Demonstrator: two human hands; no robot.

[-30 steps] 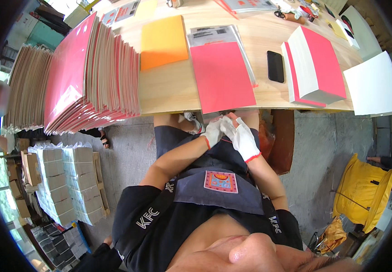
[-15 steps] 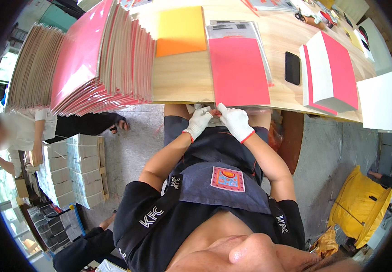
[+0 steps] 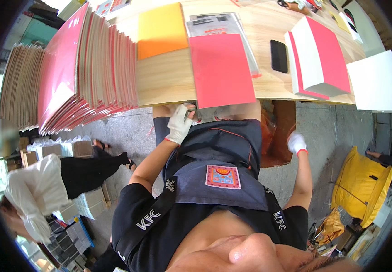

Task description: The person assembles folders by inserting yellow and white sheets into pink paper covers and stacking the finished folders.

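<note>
The left hand (image 3: 178, 125), in a white glove, is at the worktop's (image 3: 164, 86) near edge, just beside the lower left corner of the pink sheet (image 3: 222, 70), its fingers curled; the right hand (image 3: 297, 142), also gloved, is well out to the right, over the right edge of a brown panel (image 3: 283, 147) below the worktop; with the blur, I cannot tell whether the fingers of either hand grasp anything; the pink sheet lies on the worktop, its lower end jutting past the edge above the lap, its upper end over a clear sleeve (image 3: 214, 25); an orange sheet (image 3: 163, 34) lies to its left, with the tall pink stack (image 3: 64, 68) farther left; to its right come a phone (image 3: 279, 56), a pink-topped block (image 3: 325, 54) and a white sheet (image 3: 376, 84).
</note>
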